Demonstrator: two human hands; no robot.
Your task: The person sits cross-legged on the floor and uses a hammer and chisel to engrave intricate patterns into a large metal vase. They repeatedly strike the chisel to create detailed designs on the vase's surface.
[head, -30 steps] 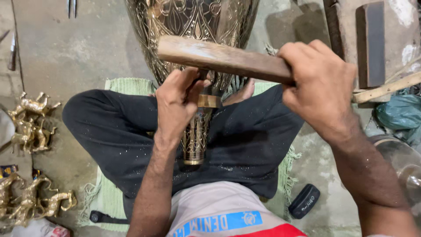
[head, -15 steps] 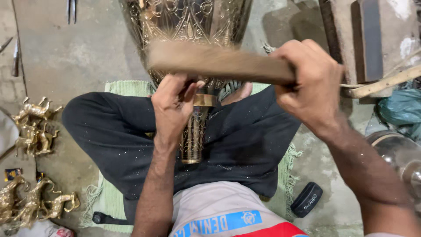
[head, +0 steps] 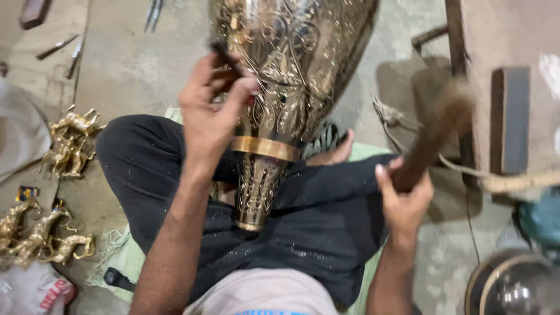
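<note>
1. The vase (head: 291, 76) is a large engraved brass piece lying tilted across the person's lap; its wide body points away from them and its narrow neck points toward them.
2. A plain brass band rings the vase where body meets neck. The engraved neck ends on the dark trousers (head: 315, 221), which are speckled with fine metal dust.
3. The vase's mouth faces the lap, so whether anything is inside cannot be told.
4. The left hand (head: 213, 111) is closed around a thin dark tool (head: 224, 55), pinched between fingers and thumb. The tool's tip rests against the vase's left flank, above the band.
5. The right hand (head: 405, 198) is well right of the vase, fist wrapped tight on the lower end of a wooden mallet (head: 434, 134). The mallet rises up and to the right, blurred, apart from the vase.
6. A bare foot (head: 338, 153) shows just right of the band, beside a ridged dark object.
7. A pale green mat (head: 119, 256) lies under the legs, below and left of the vase.
8. Left of the vase, on the floor, sit two clusters of small brass animal figures (head: 70, 143).
9. Far above left of the vase lie several slim metal tools (head: 153, 13).
10. Right of the vase stands a wooden bench (head: 501, 52) with a dark block (head: 509, 119) on it.
11. Low right of the vase is a round, shiny metal vessel (head: 513, 286); its contents cannot be made out.
</note>
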